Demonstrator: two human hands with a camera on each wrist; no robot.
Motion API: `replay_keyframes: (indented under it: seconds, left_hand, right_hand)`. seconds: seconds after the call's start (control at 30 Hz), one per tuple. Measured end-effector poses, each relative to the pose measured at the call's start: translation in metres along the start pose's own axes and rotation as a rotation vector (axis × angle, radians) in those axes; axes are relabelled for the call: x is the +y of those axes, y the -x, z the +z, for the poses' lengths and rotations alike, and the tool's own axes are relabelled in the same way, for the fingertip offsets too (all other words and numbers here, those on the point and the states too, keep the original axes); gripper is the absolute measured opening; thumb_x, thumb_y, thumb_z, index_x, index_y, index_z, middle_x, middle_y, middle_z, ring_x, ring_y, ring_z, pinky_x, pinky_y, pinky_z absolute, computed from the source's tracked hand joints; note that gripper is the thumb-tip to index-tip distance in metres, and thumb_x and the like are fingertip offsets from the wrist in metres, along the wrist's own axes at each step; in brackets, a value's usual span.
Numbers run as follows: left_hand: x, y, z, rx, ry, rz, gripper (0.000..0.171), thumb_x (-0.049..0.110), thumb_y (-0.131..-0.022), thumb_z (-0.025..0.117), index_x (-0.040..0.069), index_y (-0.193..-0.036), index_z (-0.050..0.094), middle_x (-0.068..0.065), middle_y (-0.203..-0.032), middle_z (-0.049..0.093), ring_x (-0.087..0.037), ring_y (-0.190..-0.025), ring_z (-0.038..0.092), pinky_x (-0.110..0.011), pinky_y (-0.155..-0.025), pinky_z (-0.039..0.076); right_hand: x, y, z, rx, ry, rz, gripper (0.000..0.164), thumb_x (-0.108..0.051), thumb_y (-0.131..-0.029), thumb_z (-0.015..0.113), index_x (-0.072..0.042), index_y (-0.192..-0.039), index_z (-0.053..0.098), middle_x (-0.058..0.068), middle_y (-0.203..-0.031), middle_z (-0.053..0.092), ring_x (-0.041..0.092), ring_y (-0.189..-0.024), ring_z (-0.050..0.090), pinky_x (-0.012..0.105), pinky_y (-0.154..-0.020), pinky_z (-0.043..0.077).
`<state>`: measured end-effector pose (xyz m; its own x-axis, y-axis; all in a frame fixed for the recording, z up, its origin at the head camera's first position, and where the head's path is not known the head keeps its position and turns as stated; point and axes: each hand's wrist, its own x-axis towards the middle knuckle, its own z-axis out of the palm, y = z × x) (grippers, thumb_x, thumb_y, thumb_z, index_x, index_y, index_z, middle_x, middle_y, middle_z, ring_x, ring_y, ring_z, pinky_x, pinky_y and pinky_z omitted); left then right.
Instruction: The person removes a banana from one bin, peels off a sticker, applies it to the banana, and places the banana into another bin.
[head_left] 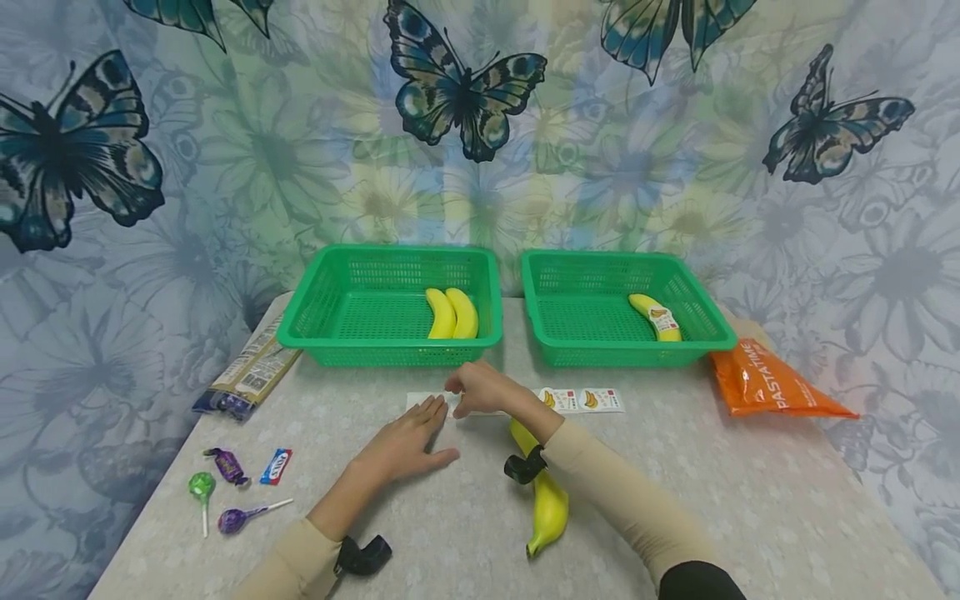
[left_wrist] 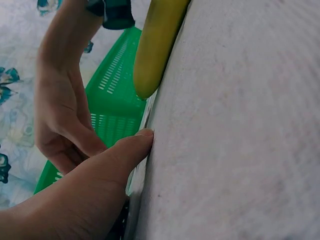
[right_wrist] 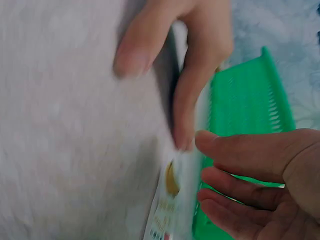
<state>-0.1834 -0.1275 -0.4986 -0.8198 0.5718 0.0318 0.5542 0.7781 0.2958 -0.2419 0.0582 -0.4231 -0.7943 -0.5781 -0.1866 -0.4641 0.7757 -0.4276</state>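
A strip of banana stickers [head_left: 581, 401] lies across the table in front of the two green baskets. My left hand [head_left: 405, 446] rests flat with straight fingers on its left, blank-looking end. My right hand [head_left: 483, 388] reaches over the strip, fingertips close to the left ones. In the right wrist view, the right fingers [right_wrist: 240, 150] are bent near the strip by the left index finger; whether they pinch a sticker is unclear. Under the right forearm lies a banana [head_left: 551, 508]. The left basket [head_left: 341, 342] contains two plain bananas [head_left: 452, 314]; the right basket [head_left: 577, 342] holds one stickered banana [head_left: 656, 317].
Candies lie at front left: a green lollipop [head_left: 201, 485], a purple lollipop [head_left: 232, 522], a purple-wrapped candy [head_left: 227, 467] and a small red-blue packet [head_left: 276, 467]. A gold and dark bag [head_left: 251, 371] lies beside the left basket, and an orange bag [head_left: 772, 383] beside the right one.
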Motion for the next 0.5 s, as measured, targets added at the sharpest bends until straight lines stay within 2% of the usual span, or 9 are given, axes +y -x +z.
replay_keyframes:
  seconds: [0.1, 0.17, 0.27, 0.33, 0.37, 0.43, 0.5]
  left_hand:
    - [0.000, 0.000, 0.000, 0.004, -0.010, 0.002, 0.084, 0.060, -0.092, 0.053, 0.000, -0.148, 0.039, -0.019, -0.156, 0.035, -0.035, -0.144, 0.035, -0.049, -0.113, 0.038]
    - [0.000, 0.000, 0.001, 0.009, -0.010, 0.008, 0.084, 0.060, -0.092, 0.053, -0.001, -0.147, 0.040, -0.019, -0.155, 0.036, -0.035, -0.143, 0.036, -0.049, -0.113, 0.039]
    - [0.000, 0.000, 0.001, 0.012, -0.010, 0.016, 0.084, 0.061, -0.091, 0.053, -0.002, -0.146, 0.041, -0.020, -0.154, 0.037, -0.035, -0.143, 0.036, -0.049, -0.113, 0.039]
    - [0.000, 0.000, 0.002, 0.014, -0.010, 0.023, 0.084, 0.061, -0.091, 0.053, -0.002, -0.146, 0.041, -0.020, -0.154, 0.037, -0.035, -0.143, 0.036, -0.049, -0.113, 0.039]
    - [0.001, 0.000, 0.001, 0.014, -0.011, 0.023, 0.085, 0.061, -0.091, 0.053, -0.002, -0.146, 0.040, -0.020, -0.154, 0.037, -0.035, -0.143, 0.036, -0.049, -0.113, 0.038]
    - [0.001, 0.001, 0.001, 0.016, -0.014, 0.021, 0.085, 0.062, -0.091, 0.053, -0.002, -0.147, 0.040, -0.020, -0.155, 0.036, -0.035, -0.144, 0.036, -0.049, -0.113, 0.038]
    - [0.000, 0.000, 0.000, 0.021, -0.019, 0.019, 0.085, 0.061, -0.091, 0.053, -0.002, -0.146, 0.040, -0.020, -0.154, 0.037, -0.035, -0.144, 0.036, -0.049, -0.113, 0.038]
  right_hand:
    - [0.006, -0.008, 0.002, -0.004, 0.063, 0.023, 0.041, -0.015, -0.078, 0.082, -0.003, -0.115, 0.071, 0.005, -0.099, 0.072, 0.015, -0.090, 0.063, 0.025, -0.079, 0.052]
    - [0.010, -0.011, 0.004, -0.006, 0.099, 0.031, 0.033, -0.016, -0.078, 0.082, -0.003, -0.107, 0.073, 0.001, -0.085, 0.067, 0.012, -0.078, 0.056, 0.023, -0.069, 0.047]
    - [0.015, -0.014, 0.007, -0.015, 0.138, 0.035, 0.020, -0.018, -0.078, 0.083, -0.005, -0.090, 0.072, -0.005, -0.068, 0.050, 0.010, -0.067, 0.041, 0.022, -0.059, 0.035]
    - [0.016, -0.015, 0.008, -0.027, 0.150, 0.036, 0.020, -0.018, -0.078, 0.083, -0.005, -0.080, 0.068, -0.004, -0.064, 0.040, 0.011, -0.064, 0.034, 0.024, -0.057, 0.028]
    - [0.017, -0.015, 0.008, -0.026, 0.156, 0.034, 0.020, -0.018, -0.078, 0.083, -0.006, -0.079, 0.067, -0.005, -0.064, 0.040, 0.011, -0.065, 0.035, 0.024, -0.058, 0.029]
    - [0.017, -0.015, 0.009, -0.019, 0.166, 0.034, 0.019, -0.019, -0.078, 0.083, -0.005, -0.082, 0.070, -0.004, -0.067, 0.051, 0.010, -0.068, 0.043, 0.022, -0.060, 0.035]
    - [0.017, -0.014, 0.008, -0.010, 0.168, 0.036, 0.021, -0.019, -0.078, 0.083, -0.006, -0.093, 0.075, -0.002, -0.081, 0.065, 0.011, -0.079, 0.055, 0.023, -0.069, 0.046]
